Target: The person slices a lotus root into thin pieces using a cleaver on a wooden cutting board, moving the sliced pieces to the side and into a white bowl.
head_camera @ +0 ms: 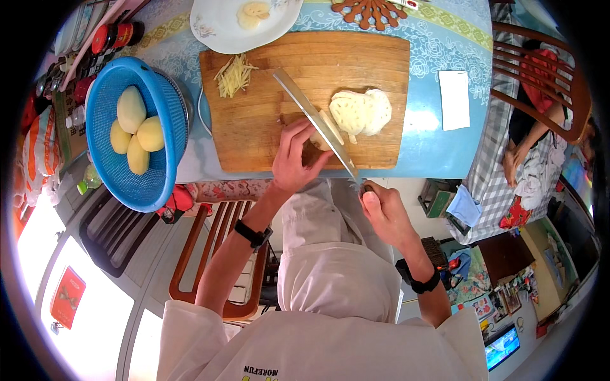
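Observation:
My right hand grips the handle of a kitchen knife, whose long blade slants up and left across the wooden cutting board. Beneath and beside the blade lies a pale piece of peeled vegetable, partly hidden, with a cut slice against the blade's right side. My left hand holds this piece at the board's front edge, its fingertips close to the blade. Pale slices with holes, seemingly lotus root, overlap on the board's right half. Thin yellowish strips form a small pile at its upper left.
Left of the board, a blue plastic basket holds several peeled potatoes. Beyond the board are a white plate with pale slices and a brown trivet. A white paper lies at right. Another person's legs show far right.

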Available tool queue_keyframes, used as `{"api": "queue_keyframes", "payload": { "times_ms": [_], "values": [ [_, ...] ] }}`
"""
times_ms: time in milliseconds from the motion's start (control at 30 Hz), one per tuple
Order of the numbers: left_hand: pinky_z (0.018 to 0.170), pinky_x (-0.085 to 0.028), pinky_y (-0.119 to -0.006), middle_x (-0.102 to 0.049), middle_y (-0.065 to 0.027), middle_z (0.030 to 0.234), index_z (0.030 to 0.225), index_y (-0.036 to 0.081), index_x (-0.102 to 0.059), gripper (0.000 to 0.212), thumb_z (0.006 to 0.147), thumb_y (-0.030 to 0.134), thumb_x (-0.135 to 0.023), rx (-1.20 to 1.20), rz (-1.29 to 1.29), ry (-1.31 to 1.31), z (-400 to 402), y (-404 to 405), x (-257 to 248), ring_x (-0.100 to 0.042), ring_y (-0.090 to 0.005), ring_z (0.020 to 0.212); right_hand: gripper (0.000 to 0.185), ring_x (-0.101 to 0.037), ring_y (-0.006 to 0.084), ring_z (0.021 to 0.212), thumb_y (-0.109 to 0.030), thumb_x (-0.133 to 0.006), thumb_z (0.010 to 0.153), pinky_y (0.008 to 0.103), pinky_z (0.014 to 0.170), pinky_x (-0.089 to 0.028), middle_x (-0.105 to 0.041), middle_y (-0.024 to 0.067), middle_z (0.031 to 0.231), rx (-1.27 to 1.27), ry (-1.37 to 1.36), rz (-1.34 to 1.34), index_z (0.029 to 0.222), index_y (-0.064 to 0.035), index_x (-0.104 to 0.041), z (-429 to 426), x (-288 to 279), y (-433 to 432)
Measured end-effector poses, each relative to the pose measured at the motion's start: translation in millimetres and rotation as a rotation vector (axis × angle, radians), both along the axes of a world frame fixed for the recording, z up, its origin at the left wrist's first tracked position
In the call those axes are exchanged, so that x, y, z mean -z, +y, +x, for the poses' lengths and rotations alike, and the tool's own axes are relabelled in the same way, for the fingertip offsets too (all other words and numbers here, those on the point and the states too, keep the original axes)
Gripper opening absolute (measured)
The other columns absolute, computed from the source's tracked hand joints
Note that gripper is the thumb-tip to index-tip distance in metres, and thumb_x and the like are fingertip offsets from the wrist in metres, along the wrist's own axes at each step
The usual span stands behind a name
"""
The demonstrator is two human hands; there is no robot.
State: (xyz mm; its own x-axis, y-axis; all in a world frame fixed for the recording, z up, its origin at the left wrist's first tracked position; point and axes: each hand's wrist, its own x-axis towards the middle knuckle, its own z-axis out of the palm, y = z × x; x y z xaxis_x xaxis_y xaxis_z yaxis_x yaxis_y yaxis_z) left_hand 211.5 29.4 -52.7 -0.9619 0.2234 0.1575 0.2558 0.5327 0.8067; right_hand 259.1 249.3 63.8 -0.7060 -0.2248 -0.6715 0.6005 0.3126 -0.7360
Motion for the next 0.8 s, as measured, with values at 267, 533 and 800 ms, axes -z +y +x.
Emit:
{"api": "queue_keyframes", "payload": {
  "times_ms": [267, 533, 800],
  "values": [
    [0.099, -0.052, -0.041, -0.056, -0.0158, 0.128, 0.13, 0.002, -0.055, 0.065, 0.076, 0.016, -0.089, 0.002, 0.013, -0.001, 1, -1, 2, -0.058, -0.0352, 0.119, 0.043, -0.036, 0.0398, 0.06, -0.034, -0.048, 0.107, 0.044, 0.057, -0.041, -0.044, 0.0237, 0.065, 0.011, -0.005, 0.008, 0.089, 0.005, -0.053, 3, 1, 1],
    [0.097, -0.053, -0.04, -0.057, -0.0158, 0.127, 0.128, 0.001, -0.056, 0.063, 0.076, 0.016, -0.089, -0.001, 0.014, 0.008, -2, 1, -1, -0.059, -0.035, 0.118, 0.043, -0.04, 0.0375, 0.058, -0.034, -0.048, 0.107, 0.044, 0.058, -0.042, -0.045, 0.0234, 0.065, -0.003, -0.05, 0.039, 0.088, 0.005, -0.052, 5, -6, 6],
    [0.097, -0.053, -0.04, -0.058, -0.0161, 0.127, 0.128, 0.0, -0.056, 0.063, 0.077, 0.016, -0.089, 0.011, 0.014, 0.032, -4, 0, -1, -0.06, -0.0353, 0.118, 0.042, -0.04, 0.0281, 0.056, -0.032, -0.046, 0.107, 0.0416, 0.057, -0.041, -0.045, 0.0176, 0.062, -0.016, -0.11, 0.051, 0.084, 0.0029, -0.05, 28, -16, 21]
  ]
}}
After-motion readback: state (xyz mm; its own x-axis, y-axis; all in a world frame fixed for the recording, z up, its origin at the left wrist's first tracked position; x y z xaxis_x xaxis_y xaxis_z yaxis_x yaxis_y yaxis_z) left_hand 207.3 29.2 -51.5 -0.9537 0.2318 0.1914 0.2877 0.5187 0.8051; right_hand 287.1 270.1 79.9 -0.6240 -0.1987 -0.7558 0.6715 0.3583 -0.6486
